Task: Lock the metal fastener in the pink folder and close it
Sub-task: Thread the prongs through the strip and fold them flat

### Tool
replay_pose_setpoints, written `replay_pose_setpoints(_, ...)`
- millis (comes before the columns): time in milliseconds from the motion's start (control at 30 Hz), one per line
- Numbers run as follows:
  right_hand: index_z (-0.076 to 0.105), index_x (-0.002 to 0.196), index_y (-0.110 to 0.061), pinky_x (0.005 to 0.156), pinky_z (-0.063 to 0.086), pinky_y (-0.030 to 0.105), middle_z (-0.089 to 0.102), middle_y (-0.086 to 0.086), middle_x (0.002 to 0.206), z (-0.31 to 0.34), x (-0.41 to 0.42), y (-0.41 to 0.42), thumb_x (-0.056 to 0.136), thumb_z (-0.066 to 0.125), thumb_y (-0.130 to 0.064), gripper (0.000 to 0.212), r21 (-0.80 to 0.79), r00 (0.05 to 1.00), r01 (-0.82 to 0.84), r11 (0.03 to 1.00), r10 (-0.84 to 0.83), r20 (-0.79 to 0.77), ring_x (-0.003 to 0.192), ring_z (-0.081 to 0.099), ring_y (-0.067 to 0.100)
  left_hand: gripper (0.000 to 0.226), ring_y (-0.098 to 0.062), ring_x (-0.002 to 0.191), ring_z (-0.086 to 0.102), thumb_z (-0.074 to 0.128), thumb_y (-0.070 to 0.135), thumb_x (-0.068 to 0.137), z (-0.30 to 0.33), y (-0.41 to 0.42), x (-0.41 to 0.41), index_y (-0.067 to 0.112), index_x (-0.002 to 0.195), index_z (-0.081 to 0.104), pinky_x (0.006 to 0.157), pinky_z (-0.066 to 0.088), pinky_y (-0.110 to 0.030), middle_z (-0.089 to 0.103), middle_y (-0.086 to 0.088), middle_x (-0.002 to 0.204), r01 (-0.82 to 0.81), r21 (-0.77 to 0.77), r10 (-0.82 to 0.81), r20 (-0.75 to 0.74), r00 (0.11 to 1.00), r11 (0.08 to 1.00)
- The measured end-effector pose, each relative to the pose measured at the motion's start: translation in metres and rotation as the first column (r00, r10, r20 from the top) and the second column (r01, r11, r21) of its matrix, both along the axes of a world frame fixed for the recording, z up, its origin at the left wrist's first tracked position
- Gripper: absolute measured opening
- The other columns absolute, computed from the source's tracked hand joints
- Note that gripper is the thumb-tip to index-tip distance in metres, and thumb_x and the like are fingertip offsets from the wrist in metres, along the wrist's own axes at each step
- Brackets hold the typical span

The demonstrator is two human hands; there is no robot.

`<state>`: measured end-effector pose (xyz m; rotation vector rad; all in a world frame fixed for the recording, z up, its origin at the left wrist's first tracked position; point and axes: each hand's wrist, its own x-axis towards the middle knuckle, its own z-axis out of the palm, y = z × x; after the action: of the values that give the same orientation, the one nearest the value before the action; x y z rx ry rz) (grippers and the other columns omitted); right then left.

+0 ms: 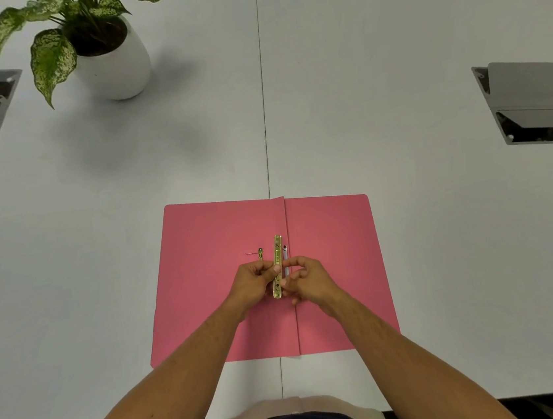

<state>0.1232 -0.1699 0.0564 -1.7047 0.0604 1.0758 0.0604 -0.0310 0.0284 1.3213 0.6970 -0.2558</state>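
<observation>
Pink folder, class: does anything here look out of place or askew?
Yes. The gold fastener bar is off its prongs, pinched between the left hand and right hand above the open pink folder. A small gold piece lies loose beside it.

Left hand (254, 280) and right hand (305, 280) cover the mid-length of the brass fastener bar (278, 266); which fingers actually pinch it cannot be told. Marks stamped on the bar too small to read. Small prong (260, 253) beside it: lower end hidden behind left hand. Forearms overlap the pink folder (208, 286) near edge. Plant (82, 28) cropped at top; both grey cable hatches (532, 104) cut by side edges.
</observation>
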Motion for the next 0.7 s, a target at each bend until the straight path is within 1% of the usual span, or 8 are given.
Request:
replay_pose_setpoints(133, 0.058, 0.110, -0.008, 0.048, 0.052, 0.029, 0.065, 0.006, 0.068, -0.003, -0.002, 0.000, 0.086, 0.067, -0.003, 0.026, -0.043, 0.998, 0.024, 0.999, -0.022, 0.053, 0.060, 0.065, 0.015, 0.013, -0.018, 0.054, 0.060, 0.064, 0.019, 0.091, 0.000, -0.003, 0.000, 0.014, 0.085, 0.074, 0.048, 0.046, -0.024, 0.068, -0.008, 0.064, 0.005, -0.003, -0.005, 0.004, 1.000, 1.000)
replay_pose_setpoints(200, 0.059, 0.110, -0.007, 0.050, 0.053, 0.029, 0.066, 0.006, 0.069, -0.005, -0.001, 0.001, 0.086, 0.067, -0.004, 0.025, -0.050, 0.997, 0.037, 0.998, -0.034, 0.069, 0.060, 0.065, 0.016, 0.013, -0.017, 0.052, 0.060, 0.064, 0.020, 0.091, 0.001, -0.004, 0.000, 0.013, 0.086, 0.075, 0.046, 0.044, -0.023, 0.068, -0.008, 0.064, 0.006, 0.003, -0.006, 0.007, 1.000, 1.000)
replay_pose_setpoints(267, 0.060, 0.109, -0.007, 0.052, 0.055, 0.029, 0.067, 0.009, 0.074, -0.005, 0.000, 0.001, 0.086, 0.067, -0.005, 0.024, -0.039, 0.997, 0.046, 0.998, -0.044, 0.061, 0.064, 0.067, 0.019, 0.017, -0.017, 0.054, 0.058, 0.062, 0.022, 0.092, 0.002, -0.003, 0.000, 0.010, 0.088, 0.074, 0.048, 0.045, -0.025, 0.067, -0.009, 0.065, -0.012, -0.003, 0.012, 0.008, 1.000, 1.000)
replay_pose_setpoints(333, 0.062, 0.107, -0.006, 0.053, 0.055, 0.029, 0.069, 0.012, 0.081, -0.006, 0.002, 0.000, 0.086, 0.067, -0.006, 0.022, -0.038, 0.997, 0.062, 0.997, -0.060, 0.055, 0.068, 0.068, 0.022, 0.023, -0.019, 0.056, 0.057, 0.057, 0.022, 0.095, 0.001, -0.002, -0.001, 0.007, 0.085, 0.072, 0.051, 0.048, -0.028, 0.064, -0.008, 0.065, -0.040, -0.028, 0.040, -0.002, 0.999, 0.999)
replay_pose_setpoints(400, 0.063, 0.102, -0.005, 0.051, 0.054, 0.027, 0.068, 0.015, 0.085, -0.007, 0.002, 0.000, 0.086, 0.065, -0.004, 0.016, -0.042, 0.996, 0.079, 0.996, -0.077, 0.049, 0.066, 0.067, 0.021, 0.024, -0.017, 0.055, 0.056, 0.051, 0.016, 0.098, 0.000, 0.000, -0.004, 0.010, 0.085, 0.070, 0.050, 0.050, -0.027, 0.062, -0.004, 0.065, -0.080, -0.054, 0.078, -0.036, 0.996, 0.995)
replay_pose_setpoints(500, 0.063, 0.095, -0.006, 0.048, 0.054, 0.026, 0.069, 0.014, 0.081, -0.009, 0.000, -0.002, 0.086, 0.063, 0.001, 0.011, -0.046, 0.996, 0.081, 0.996, -0.079, 0.037, 0.058, 0.066, 0.017, 0.021, -0.014, 0.055, 0.057, 0.047, 0.001, 0.096, -0.001, 0.001, -0.011, 0.005, 0.098, 0.067, 0.049, 0.051, -0.023, 0.062, -0.007, 0.070, -0.097, -0.041, 0.094, -0.070, 0.993, 0.994)
replay_pose_setpoints(633, 0.063, 0.090, -0.008, 0.046, 0.053, 0.024, 0.069, 0.012, 0.078, -0.008, 0.001, -0.001, 0.087, 0.062, 0.002, 0.011, -0.035, 0.995, 0.089, 0.995, -0.088, 0.039, 0.056, 0.067, 0.016, 0.019, -0.019, 0.063, 0.059, 0.052, -0.009, 0.090, -0.002, -0.002, -0.019, -0.003, 0.103, 0.065, 0.053, 0.052, -0.023, 0.065, -0.019, 0.081, -0.007, 0.016, 0.008, -0.054, 0.999, 1.000)
replay_pose_setpoints(700, 0.063, 0.089, -0.008, 0.045, 0.053, 0.024, 0.069, 0.012, 0.078, -0.007, 0.001, 0.000, 0.087, 0.062, 0.003, 0.011, -0.026, 0.995, 0.093, 0.995, -0.092, 0.034, 0.056, 0.067, 0.016, 0.018, -0.019, 0.062, 0.058, 0.056, -0.010, 0.088, -0.002, -0.004, -0.021, -0.004, 0.103, 0.064, 0.054, 0.052, -0.022, 0.066, -0.019, 0.083, 0.039, 0.035, -0.038, -0.028, 0.999, 0.999)
